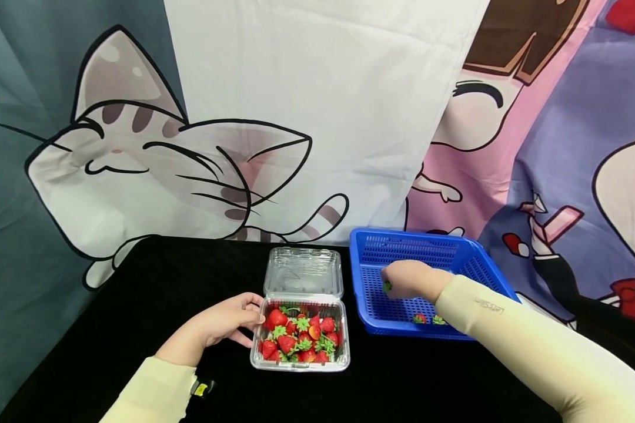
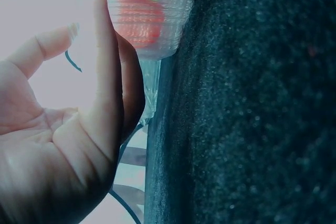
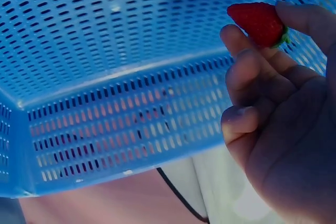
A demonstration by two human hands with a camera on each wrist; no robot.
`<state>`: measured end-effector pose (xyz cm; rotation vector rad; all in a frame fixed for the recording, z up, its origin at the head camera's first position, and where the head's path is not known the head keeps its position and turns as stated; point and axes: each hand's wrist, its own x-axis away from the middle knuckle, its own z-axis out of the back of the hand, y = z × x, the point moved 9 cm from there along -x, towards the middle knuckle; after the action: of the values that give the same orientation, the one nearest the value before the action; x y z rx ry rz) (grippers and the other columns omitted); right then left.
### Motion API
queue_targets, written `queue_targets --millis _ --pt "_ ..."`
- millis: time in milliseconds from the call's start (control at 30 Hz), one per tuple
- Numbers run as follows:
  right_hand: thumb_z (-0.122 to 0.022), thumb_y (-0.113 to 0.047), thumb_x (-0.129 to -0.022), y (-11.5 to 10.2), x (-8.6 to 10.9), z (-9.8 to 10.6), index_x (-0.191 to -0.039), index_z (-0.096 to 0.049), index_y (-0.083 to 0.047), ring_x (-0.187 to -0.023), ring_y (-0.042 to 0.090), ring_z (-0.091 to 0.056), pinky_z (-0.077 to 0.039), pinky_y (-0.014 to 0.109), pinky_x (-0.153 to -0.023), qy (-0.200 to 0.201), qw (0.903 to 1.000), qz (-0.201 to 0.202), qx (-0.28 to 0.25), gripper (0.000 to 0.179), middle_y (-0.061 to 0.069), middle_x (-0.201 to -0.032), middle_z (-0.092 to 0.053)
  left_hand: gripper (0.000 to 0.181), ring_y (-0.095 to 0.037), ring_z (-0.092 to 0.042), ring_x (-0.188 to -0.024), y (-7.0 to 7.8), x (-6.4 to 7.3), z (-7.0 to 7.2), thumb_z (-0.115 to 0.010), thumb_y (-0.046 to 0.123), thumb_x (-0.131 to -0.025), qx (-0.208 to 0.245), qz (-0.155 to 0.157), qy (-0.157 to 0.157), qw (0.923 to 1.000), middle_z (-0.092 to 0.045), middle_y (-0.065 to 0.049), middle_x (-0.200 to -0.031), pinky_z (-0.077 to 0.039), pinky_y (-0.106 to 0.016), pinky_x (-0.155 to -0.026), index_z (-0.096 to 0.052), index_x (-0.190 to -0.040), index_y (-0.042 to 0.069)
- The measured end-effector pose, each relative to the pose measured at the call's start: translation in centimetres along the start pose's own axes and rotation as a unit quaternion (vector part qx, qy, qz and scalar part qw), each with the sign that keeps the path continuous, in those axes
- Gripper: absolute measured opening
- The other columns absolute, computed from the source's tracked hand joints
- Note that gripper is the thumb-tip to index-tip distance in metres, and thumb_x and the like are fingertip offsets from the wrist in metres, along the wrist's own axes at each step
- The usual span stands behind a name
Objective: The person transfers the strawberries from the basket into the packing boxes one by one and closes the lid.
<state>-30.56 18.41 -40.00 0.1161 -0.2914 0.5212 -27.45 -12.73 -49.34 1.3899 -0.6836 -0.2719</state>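
My left hand (image 1: 230, 317) grips the left side of a clear plastic box (image 1: 300, 367), one fingertip over its rim. Its fingers also lie along the box wall in the left wrist view. Red strawberries (image 1: 286, 342) with green leaves fill the box. My right hand (image 1: 408, 278) is over a blue plastic basket (image 1: 367, 311). In the right wrist view it pinches one strawberry (image 3: 258, 23) between thumb and fingers, leaves toward the palm. Several strawberries (image 1: 420, 318) lie in the basket, partly hidden behind the forearm in the head view.
The hinged clear lid (image 1: 303, 273) stands open behind the box. Box and basket stand side by side on a black cloth (image 1: 217, 264). Behind them hangs a cartoon-printed curtain (image 1: 323, 88). A small black and yellow tag (image 1: 201, 388) shows by the left cuff.
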Motion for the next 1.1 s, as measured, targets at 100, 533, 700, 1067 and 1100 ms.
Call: queue_targets --millis 100,533,700,1067,1100 --pt "-0.065 -0.011 -0.086 -0.4 0.8 1.3 -0.077 -0.051 -0.015 -0.056 0.01 -0.031 -0.029 0.027 -0.054 0.027 0.9991 0.016 -0.028 0.017 -0.006 -0.063 -0.035 0.049 -0.028 -0.067 -0.092 0.0 0.0 0.0 -0.061 0.01 -0.09 -0.001 0.0 0.0 1.0 -0.062 -0.015 -0.104 -0.06 -0.045 -0.066 -0.038 -0.131 -0.005" --pt "-0.069 -0.023 -0.087 -3.0 5.3 6.7 -0.107 -0.067 -0.018 -0.08 0.008 -0.059 -0.053 0.038 -0.077 0.19 0.9761 -0.029 -0.101 0.02 -0.009 -0.09 -0.065 0.048 -0.027 -0.067 -0.093 0.1 0.1 0.1 -0.06 0.01 -0.091 -0.003 0.003 0.005 1.0 -0.062 -0.015 -0.105 -0.06 -0.044 -0.067 -0.039 -0.131 -0.005" --pt "-0.069 -0.023 -0.086 -5.7 6.6 6.2 -0.108 -0.066 -0.02 -0.076 0.009 -0.058 -0.052 0.035 -0.072 0.231 0.9642 -0.022 -0.128 0.023 -0.009 -0.09 -0.065 0.047 -0.027 -0.066 -0.093 0.1 0.2 0.2 -0.06 0.01 -0.091 -0.002 0.003 0.007 1.0 -0.06 -0.016 -0.108 -0.06 -0.045 -0.068 -0.039 -0.13 -0.005" --pt "-0.065 -0.032 -0.091 -13.8 6.6 2.3 -0.118 -0.064 -0.021 -0.071 0.006 -0.06 -0.053 0.031 -0.065 0.251 0.9562 0.052 -0.141 0.03 -0.011 -0.091 -0.068 0.047 -0.026 -0.066 -0.093 0.1 0.2 -0.1 -0.06 0.011 -0.091 0.002 0.0 0.003 1.0 -0.057 -0.017 -0.114 -0.06 -0.045 -0.068 -0.039 -0.13 -0.006" --pt "-0.065 -0.033 -0.091 -14.4 6.3 1.8 -0.118 -0.064 -0.02 -0.073 0.005 -0.06 -0.053 0.031 -0.066 0.247 0.9566 0.059 -0.142 0.03 -0.011 -0.094 -0.068 0.047 -0.026 -0.066 -0.093 0.1 0.1 -0.1 -0.06 0.011 -0.091 0.002 -0.001 0.002 1.0 -0.057 -0.016 -0.114 -0.06 -0.045 -0.068 -0.039 -0.13 -0.005"
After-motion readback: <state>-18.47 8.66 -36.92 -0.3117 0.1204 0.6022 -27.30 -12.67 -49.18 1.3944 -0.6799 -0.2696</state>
